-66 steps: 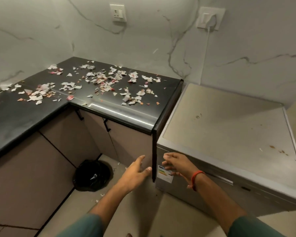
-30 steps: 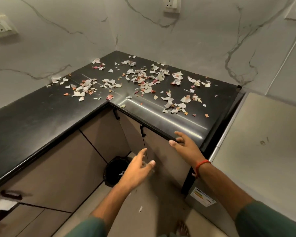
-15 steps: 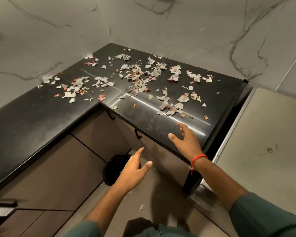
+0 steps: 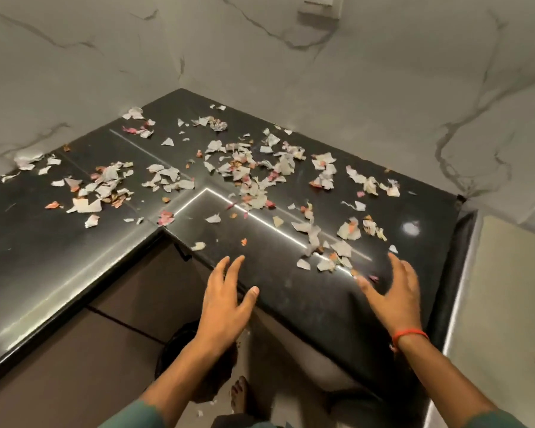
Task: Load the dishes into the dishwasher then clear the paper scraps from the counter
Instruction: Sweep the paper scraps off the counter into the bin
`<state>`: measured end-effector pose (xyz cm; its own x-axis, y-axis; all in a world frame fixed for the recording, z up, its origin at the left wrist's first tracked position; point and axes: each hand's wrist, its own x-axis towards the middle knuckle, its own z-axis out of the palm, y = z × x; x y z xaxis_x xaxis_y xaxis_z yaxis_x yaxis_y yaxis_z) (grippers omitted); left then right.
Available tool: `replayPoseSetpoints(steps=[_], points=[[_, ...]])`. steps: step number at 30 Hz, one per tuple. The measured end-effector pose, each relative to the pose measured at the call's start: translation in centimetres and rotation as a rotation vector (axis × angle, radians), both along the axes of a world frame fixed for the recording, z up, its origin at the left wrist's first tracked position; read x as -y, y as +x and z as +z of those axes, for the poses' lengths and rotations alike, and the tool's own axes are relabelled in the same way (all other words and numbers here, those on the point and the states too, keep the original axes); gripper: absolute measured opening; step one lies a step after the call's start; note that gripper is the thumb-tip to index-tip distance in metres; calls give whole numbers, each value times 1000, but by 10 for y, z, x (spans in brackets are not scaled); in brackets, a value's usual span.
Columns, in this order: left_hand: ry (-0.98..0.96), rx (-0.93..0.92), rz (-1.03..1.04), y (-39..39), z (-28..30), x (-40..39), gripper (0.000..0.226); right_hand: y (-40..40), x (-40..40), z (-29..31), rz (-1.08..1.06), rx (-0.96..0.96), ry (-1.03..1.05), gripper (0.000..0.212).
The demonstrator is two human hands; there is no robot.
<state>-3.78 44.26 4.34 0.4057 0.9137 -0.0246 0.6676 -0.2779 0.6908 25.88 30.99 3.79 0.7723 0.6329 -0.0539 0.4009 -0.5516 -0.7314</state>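
Observation:
Several torn white and pink paper scraps (image 4: 247, 174) lie spread across the black L-shaped counter (image 4: 44, 242), thickest near its inner corner and back. My left hand (image 4: 226, 301) hovers at the counter's front edge with fingers spread and holds nothing. My right hand (image 4: 396, 295), with a red wrist band, is over the counter's front right part, fingers spread, just in front of the nearest scraps (image 4: 331, 254). The dishwasher's pale top (image 4: 507, 304) shows at the right edge; no dishes are visible.
A black-lined bin (image 4: 186, 359) stands on the floor below the counter, partly hidden by my left arm. Brown cabinet doors (image 4: 74, 366) run under the counter. Marble walls close in the corner, with a socket (image 4: 320, 6) high up. A bare foot (image 4: 238, 393) shows on the floor.
Both hands have risen from the dishwasher front to the counter. My view has closed in on the counter corner, and the right hand has reached further over the surface toward the scraps.

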Motion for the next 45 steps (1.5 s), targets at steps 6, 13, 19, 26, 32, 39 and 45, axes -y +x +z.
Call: replayPoseSetpoints(steps=[6, 13, 19, 26, 32, 39, 45], points=[[113, -155, 183, -33, -15, -107, 77, 6, -31, -21, -134, 132, -162, 93], [104, -404, 41, -9, -42, -139, 69, -19, -84, -32, 37, 395, -428, 81], [208, -455, -100, 52, -44, -120, 69, -10, -106, -36, 101, 508, -475, 80], [239, -425, -390, 125, -44, -115, 69, -10, -108, -33, 102, 502, -493, 78], [123, -125, -528, 127, -31, -115, 72, -9, -107, -33, 103, 490, -519, 76], [247, -320, -568, 99, -40, -73, 100, -7, -108, -33, 103, 462, -526, 76], [244, -339, -390, 144, -46, -104, 100, -8, -109, -32, 98, 449, -506, 74]])
